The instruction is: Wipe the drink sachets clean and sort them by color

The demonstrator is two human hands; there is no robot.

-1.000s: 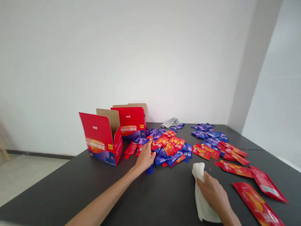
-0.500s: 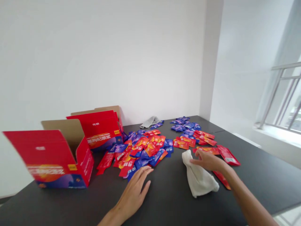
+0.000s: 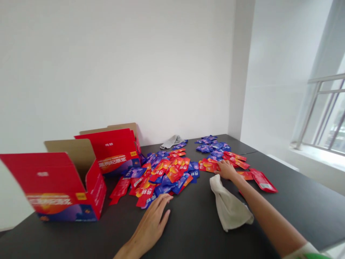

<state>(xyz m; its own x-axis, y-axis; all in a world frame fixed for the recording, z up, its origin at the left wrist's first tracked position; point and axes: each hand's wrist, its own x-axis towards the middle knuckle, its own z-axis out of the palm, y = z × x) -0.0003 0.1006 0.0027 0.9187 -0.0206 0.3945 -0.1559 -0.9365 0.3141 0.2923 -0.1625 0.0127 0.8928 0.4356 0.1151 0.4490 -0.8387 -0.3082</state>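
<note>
My left hand (image 3: 152,225) lies flat on the black table (image 3: 296,201), fingers stretched out, its tips at the near edge of a heap of red and blue sachets (image 3: 164,172). My right hand (image 3: 226,169) reaches forward past a white cloth (image 3: 229,207) and rests on the red sachets (image 3: 208,165) of a second group; its fingers are partly hidden. The cloth lies loose on the table under my right forearm.
Two open red cartons stand at the left, one near (image 3: 58,185), one farther back (image 3: 113,149). A grey cloth (image 3: 171,141) lies by the wall. Blue sachets (image 3: 211,144) spread at the far right. A window railing (image 3: 320,108) is on the right.
My right hand has let go of the white cloth and moved forward onto the red sachets. My left hand has stayed near the heap's edge. The view swung to the right earlier.
</note>
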